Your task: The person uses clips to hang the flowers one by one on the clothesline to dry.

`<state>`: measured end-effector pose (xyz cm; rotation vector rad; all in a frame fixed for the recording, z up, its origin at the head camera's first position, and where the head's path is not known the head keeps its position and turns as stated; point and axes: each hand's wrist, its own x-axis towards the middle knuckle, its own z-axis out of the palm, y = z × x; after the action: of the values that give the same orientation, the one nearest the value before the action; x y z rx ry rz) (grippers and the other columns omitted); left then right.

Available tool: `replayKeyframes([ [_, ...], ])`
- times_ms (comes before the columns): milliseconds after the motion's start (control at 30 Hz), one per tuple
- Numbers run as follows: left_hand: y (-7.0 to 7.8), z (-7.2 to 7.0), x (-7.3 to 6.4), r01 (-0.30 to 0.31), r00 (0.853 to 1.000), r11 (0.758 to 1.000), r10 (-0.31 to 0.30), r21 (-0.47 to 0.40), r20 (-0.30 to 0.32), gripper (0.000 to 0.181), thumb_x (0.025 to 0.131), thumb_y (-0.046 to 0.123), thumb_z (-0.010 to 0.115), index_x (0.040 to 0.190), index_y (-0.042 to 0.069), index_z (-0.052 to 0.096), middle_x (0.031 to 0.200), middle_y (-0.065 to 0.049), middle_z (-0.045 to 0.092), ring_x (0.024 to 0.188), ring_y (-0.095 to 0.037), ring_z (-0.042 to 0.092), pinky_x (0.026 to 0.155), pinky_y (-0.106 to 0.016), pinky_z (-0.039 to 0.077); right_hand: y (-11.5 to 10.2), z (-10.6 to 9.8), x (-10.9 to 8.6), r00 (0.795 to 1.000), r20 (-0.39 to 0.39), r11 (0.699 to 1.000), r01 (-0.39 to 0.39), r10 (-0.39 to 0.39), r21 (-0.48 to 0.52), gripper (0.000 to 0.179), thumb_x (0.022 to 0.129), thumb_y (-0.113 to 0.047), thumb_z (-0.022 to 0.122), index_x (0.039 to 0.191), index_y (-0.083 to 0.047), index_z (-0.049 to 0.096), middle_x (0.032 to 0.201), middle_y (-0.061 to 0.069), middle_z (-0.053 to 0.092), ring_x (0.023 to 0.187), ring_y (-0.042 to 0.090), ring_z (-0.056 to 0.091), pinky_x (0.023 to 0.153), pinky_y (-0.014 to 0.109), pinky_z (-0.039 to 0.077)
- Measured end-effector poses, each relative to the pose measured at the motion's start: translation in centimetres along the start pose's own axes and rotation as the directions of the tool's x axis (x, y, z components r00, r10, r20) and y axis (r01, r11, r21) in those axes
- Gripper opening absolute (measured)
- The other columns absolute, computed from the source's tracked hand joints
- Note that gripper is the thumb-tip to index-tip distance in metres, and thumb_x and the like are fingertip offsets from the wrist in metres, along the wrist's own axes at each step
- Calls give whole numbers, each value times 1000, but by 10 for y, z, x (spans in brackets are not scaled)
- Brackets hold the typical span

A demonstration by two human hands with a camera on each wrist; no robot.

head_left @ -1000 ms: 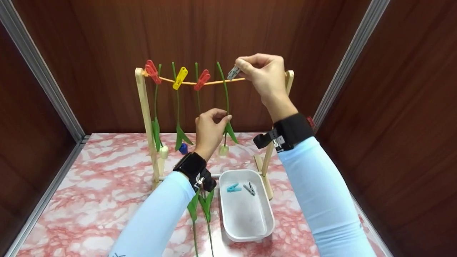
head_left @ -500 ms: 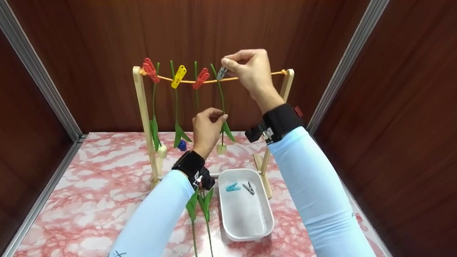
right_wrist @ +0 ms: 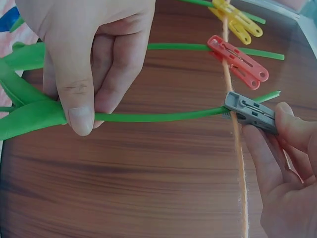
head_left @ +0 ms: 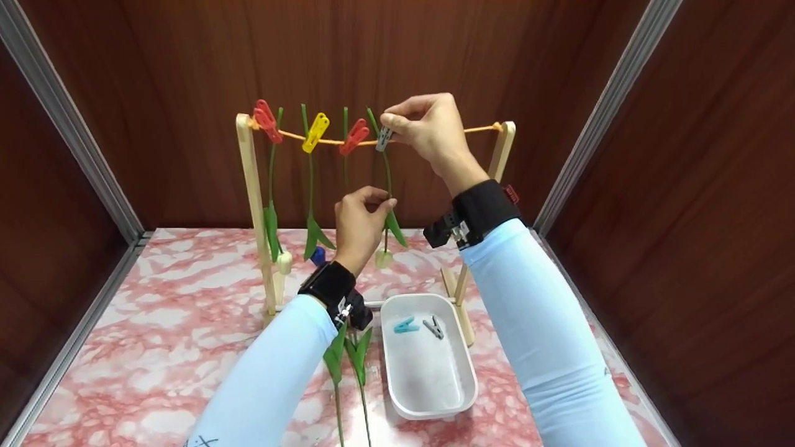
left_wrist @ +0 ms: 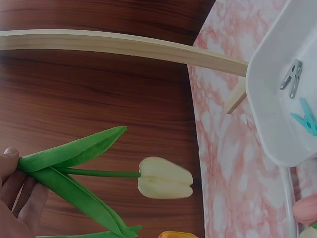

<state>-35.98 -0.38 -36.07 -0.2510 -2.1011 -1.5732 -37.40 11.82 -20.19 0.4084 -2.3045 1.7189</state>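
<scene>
cream tulip: bloom down, stem crossing orange cord | gray clothespin: tilted, jaws over stem and cord

At the left edge our left hand pinches a white tulip by its leaves. Above it we see a wooden bar; to the right, a white tray holding a gray clothespin and a turquoise clothespin.

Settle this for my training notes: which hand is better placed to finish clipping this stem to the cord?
Probably the right hand: it pinches the gray clothespin where stem and cord cross. The left hand pinches the stem lower, near the leaves.
</scene>
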Motion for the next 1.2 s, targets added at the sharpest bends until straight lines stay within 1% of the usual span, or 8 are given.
replayKeyframes([
  [133, 1, 1, 0, -6, 1000, 1000, 6, 0, -3, 12, 94, 14, 83, 101, 4, 80, 93, -5, 78, 88, -19, 69, 82, -32, 55, -2, -2, -1, 999, 24, 999, -41, 42, -32, 18, 95, -10, 78, 111, -1, 80, 114, 12, 71, 98, 21, 75, 87, 29, 61],
  [233, 2, 2, 0, -8, 1000, 1000, 8, -3, 0, 13, 94, 14, 82, 101, 3, 80, 93, -5, 77, 88, -19, 69, 82, -32, 56, -3, -3, -2, 998, 26, 998, -63, 64, -30, 20, 96, -10, 77, 113, -1, 78, 117, 12, 69, 101, 21, 75, 88, 29, 61],
  [433, 3, 1, 0, 1, 1000, 1000, -1, 1, 3, 11, 95, 14, 82, 101, 4, 81, 94, -4, 78, 88, -18, 70, 81, -32, 56, -4, 0, -3, 999, -19, 999, -35, 35, -4, 11, 93, -6, 79, 102, 0, 81, 107, 13, 72, 97, 24, 75, 88, 30, 62],
  [533, 3, 1, 0, 1, 1000, 1000, -1, 6, -2, 10, 94, 14, 82, 100, 5, 81, 93, -4, 78, 87, -18, 70, 81, -32, 56, -3, 2, -5, 999, -18, 999, -34, 34, -8, 9, 93, -5, 79, 100, 1, 81, 106, 13, 71, 98, 24, 74, 87, 30, 62],
  [700, 3, 1, 0, -10, 1000, 1000, 10, 11, -9, 11, 94, 12, 83, 100, 4, 81, 94, -5, 78, 89, -19, 70, 82, -33, 55, -2, 3, -6, 998, 7, 997, -67, 67, -28, 15, 95, -7, 78, 109, 1, 78, 112, 13, 70, 100, 22, 74, 89, 29, 61],
  [833, 3, 0, 0, 0, 1000, 1000, 0, 2, -9, 13, 94, 13, 83, 102, 3, 81, 94, -4, 78, 89, -19, 70, 82, -32, 56, -2, 3, -7, 996, 22, 995, -91, 92, -33, 22, 97, -9, 76, 117, 0, 77, 117, 12, 70, 105, 21, 72, 92, 29, 60],
  [1033, 3, -2, -2, 26, 1000, 999, -25, -27, 9, 19, 94, 16, 83, 108, 4, 81, 100, -5, 79, 93, -18, 73, 85, -32, 58, 0, 2, -7, 996, 33, 993, -80, 83, -83, 29, 98, -12, 76, 127, -4, 75, 124, 10, 70, 107, 19, 72, 93, 28, 59],
  [1200, 4, -5, -2, 32, 999, 999, -31, -31, 17, 22, 95, 13, 82, 113, 1, 80, 107, -8, 79, 98, -20, 75, 89, -32, 59, 1, -1, -7, 998, 29, 990, -57, 61, -126, 32, 99, -14, 76, 129, -5, 74, 124, 8, 71, 105, 18, 73, 95, 29, 58],
])
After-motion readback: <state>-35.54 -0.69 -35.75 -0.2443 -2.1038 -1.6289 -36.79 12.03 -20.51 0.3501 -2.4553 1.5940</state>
